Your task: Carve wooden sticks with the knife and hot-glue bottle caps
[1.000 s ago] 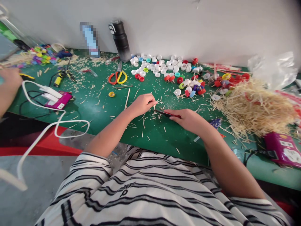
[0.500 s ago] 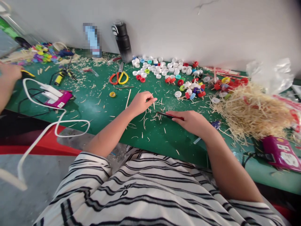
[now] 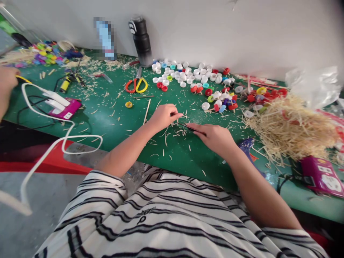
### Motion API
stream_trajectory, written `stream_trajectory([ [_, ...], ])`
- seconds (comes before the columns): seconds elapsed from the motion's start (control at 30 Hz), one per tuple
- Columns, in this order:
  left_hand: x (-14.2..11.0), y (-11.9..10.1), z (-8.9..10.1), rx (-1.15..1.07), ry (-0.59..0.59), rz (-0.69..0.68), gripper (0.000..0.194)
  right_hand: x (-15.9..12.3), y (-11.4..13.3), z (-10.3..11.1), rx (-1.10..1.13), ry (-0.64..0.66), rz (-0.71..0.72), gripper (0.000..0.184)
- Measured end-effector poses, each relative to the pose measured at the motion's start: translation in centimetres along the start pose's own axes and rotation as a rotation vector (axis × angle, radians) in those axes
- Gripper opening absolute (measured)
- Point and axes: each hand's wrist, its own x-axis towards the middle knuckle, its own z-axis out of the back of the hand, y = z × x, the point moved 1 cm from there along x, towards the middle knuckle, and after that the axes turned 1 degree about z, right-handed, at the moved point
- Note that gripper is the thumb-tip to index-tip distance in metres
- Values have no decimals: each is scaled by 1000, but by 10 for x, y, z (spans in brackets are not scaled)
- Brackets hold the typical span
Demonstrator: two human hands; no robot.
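My left hand (image 3: 166,116) is closed in a pinch around a thin wooden stick (image 3: 177,121), most of it hidden by the fingers. Just to the right, my right hand (image 3: 215,138) grips a slim dark knife (image 3: 192,128), its tip pointing left and close to the stick. Whether the blade touches the wood is too small to tell. Pale curled wood shavings (image 3: 166,139) lie scattered under and around both hands on the green tabletop (image 3: 177,157).
Scissors (image 3: 137,85), a yellow cap (image 3: 128,104) and a black bottle (image 3: 141,43) stand or lie beyond. Bottle caps (image 3: 199,74) spread behind my hands. Right: a shavings heap (image 3: 292,129) and purple power strip (image 3: 321,175). Left: another strip (image 3: 66,109) and another person's hand (image 3: 9,84).
My right hand has shifted slightly left, bringing the knife tip closer to the stick. My left hand has moved slightly right. More of a blue item shows beside my right forearm.
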Motion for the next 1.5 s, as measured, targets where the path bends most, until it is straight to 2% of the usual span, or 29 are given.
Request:
stream_trajectory([
  [0.1,0,-1,-1,-2,-4,3,35,2,3,1,-2,23,-32,43],
  [0.23,0,-2,-1,-10,-5,16,34,3,5,3,100,71,-72,44],
  [0.47,-1,-3,-2,-26,-12,19,34,2,5,8,184,95,-85,44],
  [0.67,-1,-2,-4,-57,-9,41,34,-1,-5,9,263,130,-85,43],
  [0.87,2,7,11,-114,-192,165,31,-1,-19,4,349,146,-65,43],
  [0.97,2,9,16,-195,-164,222,30,-1,-20,5,361,154,-55,44],
  [1.1,-1,5,16,-278,-70,212,31,-4,-12,11,266,158,-67,44],
  [1.27,-2,2,17,-306,-12,188,32,-12,-2,19,88,89,-11,43],
  [1.4,-3,-2,20,-307,-13,180,34,-20,-5,32,56,-52,-9,44],
  [1.5,-6,-13,31,-271,-11,155,33,-32,-9,50,29,-156,-27,46],
])
